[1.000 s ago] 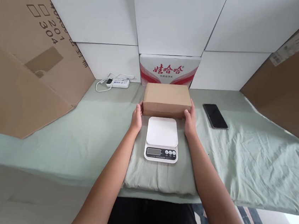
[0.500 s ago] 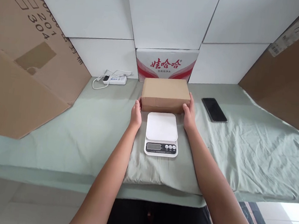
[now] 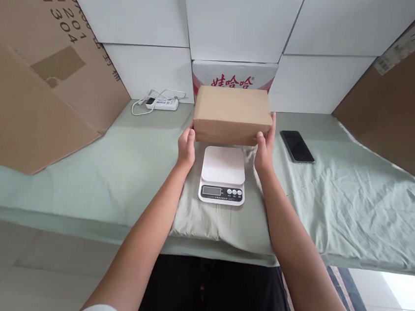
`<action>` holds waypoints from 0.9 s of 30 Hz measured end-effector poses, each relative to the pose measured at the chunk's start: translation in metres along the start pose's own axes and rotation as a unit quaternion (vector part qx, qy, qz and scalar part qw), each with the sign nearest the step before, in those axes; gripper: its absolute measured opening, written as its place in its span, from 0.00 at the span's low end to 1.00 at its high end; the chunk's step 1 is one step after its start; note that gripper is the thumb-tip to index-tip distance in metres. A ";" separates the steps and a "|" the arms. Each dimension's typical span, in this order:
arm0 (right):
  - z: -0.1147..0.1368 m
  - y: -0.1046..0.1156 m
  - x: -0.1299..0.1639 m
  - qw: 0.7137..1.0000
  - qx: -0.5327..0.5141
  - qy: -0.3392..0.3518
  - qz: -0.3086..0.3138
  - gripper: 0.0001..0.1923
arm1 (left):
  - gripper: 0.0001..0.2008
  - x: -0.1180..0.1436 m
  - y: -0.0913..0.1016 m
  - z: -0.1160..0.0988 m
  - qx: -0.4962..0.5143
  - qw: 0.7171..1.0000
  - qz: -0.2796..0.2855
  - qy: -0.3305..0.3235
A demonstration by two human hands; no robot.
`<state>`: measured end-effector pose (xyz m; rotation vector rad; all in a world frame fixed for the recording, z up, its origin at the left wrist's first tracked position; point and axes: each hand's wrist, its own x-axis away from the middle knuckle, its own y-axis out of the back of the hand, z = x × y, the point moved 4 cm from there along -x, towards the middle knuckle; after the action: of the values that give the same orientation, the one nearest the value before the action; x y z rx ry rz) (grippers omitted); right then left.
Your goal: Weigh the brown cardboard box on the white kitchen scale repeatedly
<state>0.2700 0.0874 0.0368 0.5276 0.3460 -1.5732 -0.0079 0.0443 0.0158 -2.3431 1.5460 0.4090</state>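
Observation:
A brown cardboard box (image 3: 233, 113) is held between my two hands, in front of the printed carton at the back. My left hand (image 3: 186, 147) grips its left end, with the thumb up and the other fingers mostly hidden. At the right end, my right hand (image 3: 265, 149) holds on with its thumb on the front face and fingers along the side. Just nearer to me lies a white digital kitchen scale (image 3: 223, 174) with nothing on its plate; its display and round buttons face me.
A black smartphone (image 3: 297, 146) lies to the right. At the back left is a white power strip (image 3: 162, 103) with its cord. Large cardboard flaps stand at left (image 3: 53, 100) and right (image 3: 402, 97). White boxes (image 3: 240, 20) form the back wall. Green cloth (image 3: 124, 166) covers the table.
The cardboard box has risen off the cloth in both hands and now covers more of the printed carton behind. The view has shifted slightly; the scale has stayed in place.

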 end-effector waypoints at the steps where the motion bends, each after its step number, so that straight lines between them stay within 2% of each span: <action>1: 0.009 0.002 0.006 1.000 0.009 0.016 -0.001 0.54 | 0.48 0.006 0.003 -0.006 -0.003 1.000 -0.002 -0.014; 5: 0.033 0.016 0.047 0.999 0.025 0.043 -0.002 0.52 | 0.46 0.049 0.021 -0.026 0.010 0.999 -0.002 -0.034; 8: 0.032 0.028 0.083 0.999 0.028 0.023 0.008 0.54 | 0.46 0.086 0.034 -0.033 0.025 0.999 0.009 -0.023; 11: 0.028 0.034 0.106 0.999 0.030 0.009 0.016 0.54 | 0.45 0.107 0.039 -0.033 0.032 0.999 0.022 -0.011; 17: 0.033 0.035 0.111 0.999 0.040 -0.001 -0.003 0.53 | 0.43 0.110 0.035 -0.035 0.013 0.999 0.035 0.002; 22: 0.037 0.034 0.110 0.999 0.036 -0.018 -0.019 0.47 | 0.44 0.110 0.034 -0.033 -0.003 0.999 0.044 0.006; 27: 0.035 0.039 0.110 0.998 0.038 -0.002 -0.048 0.49 | 0.51 0.109 0.039 -0.027 0.032 0.999 -0.004 0.023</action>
<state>0.3031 -0.0272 0.0118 0.5743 0.3128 -1.6845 -0.0006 -0.0717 -0.0063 -2.3243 1.5464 0.3007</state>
